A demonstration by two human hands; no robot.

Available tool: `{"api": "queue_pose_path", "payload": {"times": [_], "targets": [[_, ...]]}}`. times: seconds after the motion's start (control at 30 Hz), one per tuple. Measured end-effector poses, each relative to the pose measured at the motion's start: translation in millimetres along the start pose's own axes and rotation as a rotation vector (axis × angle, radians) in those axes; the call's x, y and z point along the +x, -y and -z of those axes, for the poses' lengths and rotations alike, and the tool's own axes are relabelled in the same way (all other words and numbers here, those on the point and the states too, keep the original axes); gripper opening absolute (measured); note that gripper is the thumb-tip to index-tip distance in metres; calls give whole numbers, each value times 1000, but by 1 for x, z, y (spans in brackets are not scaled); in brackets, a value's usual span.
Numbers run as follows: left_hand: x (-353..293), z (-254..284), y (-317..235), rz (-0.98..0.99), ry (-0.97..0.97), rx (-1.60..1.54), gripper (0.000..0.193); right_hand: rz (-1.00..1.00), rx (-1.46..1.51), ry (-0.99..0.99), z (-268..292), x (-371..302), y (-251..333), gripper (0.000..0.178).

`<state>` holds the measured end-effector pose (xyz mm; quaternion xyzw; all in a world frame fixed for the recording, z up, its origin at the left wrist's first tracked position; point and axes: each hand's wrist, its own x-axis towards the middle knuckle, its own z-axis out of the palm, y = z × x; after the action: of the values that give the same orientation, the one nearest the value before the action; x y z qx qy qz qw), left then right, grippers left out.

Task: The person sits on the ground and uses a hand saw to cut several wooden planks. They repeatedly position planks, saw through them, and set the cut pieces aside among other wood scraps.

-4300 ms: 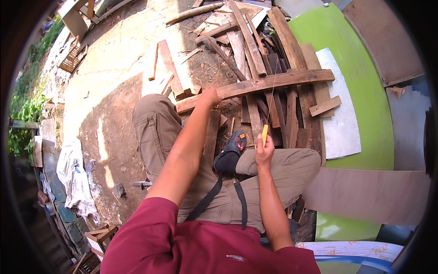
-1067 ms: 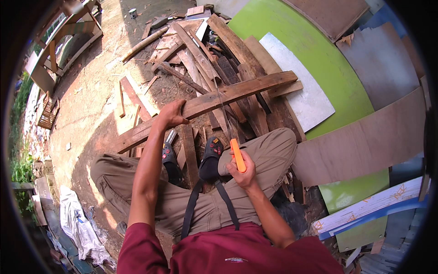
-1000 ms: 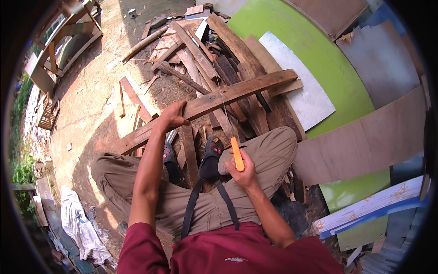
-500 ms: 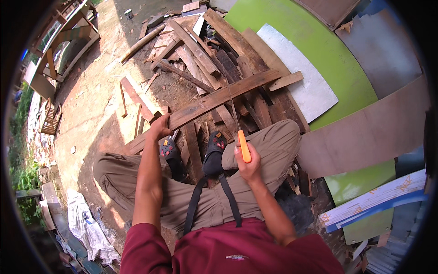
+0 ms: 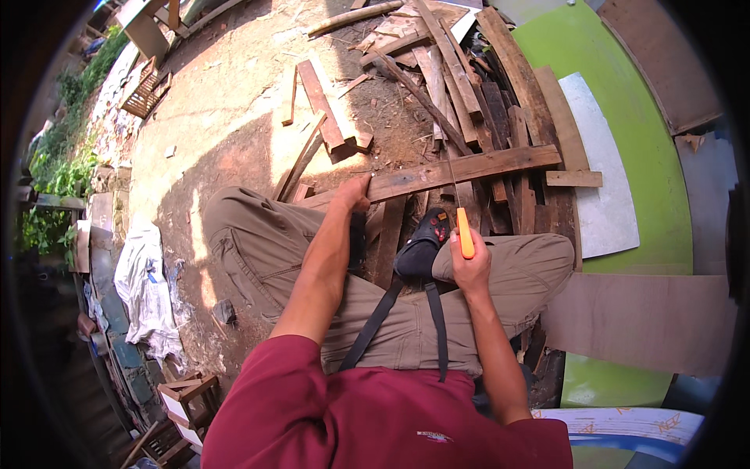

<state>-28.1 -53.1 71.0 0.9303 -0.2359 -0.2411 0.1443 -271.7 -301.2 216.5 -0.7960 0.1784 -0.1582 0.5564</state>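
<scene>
A long brown wooden board [image 5: 500, 162] lies slantwise in front of me, across my lower legs and over other timber. My left hand [image 5: 353, 192] is closed round its near-left part and presses on it. In my right hand [image 5: 471, 264] is a handsaw with an orange handle [image 5: 466, 234], gripped in a fist. The thin saw blade points away from me and crosses the board right of its middle. How deep the teeth sit in the wood is too small to tell.
Past the board lies a heap of old planks [image 5: 512, 78]. Loose offcuts [image 5: 320, 105] lie on the dirt ground to its left. A white sheet [image 5: 598, 168] and green panels [image 5: 648, 148] are at right. A white cloth [image 5: 147, 289] lies at left. My clog [image 5: 422, 242] is under the blade side.
The view has turned, so the scene sits farther right in the picture. The saw handle is now nearer the board. Both hands keep their holds.
</scene>
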Motion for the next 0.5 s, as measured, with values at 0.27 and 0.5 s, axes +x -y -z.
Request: {"api": "queue_pose_path", "payload": {"times": [0.27,0.5], "targets": [[6,-8,-7,161,-18,110,66,242,-203,-310,5,23,-17,27],[24,5,-19,184,-295,-119,47,318,-740,-306,44,126,-105,45]]}}
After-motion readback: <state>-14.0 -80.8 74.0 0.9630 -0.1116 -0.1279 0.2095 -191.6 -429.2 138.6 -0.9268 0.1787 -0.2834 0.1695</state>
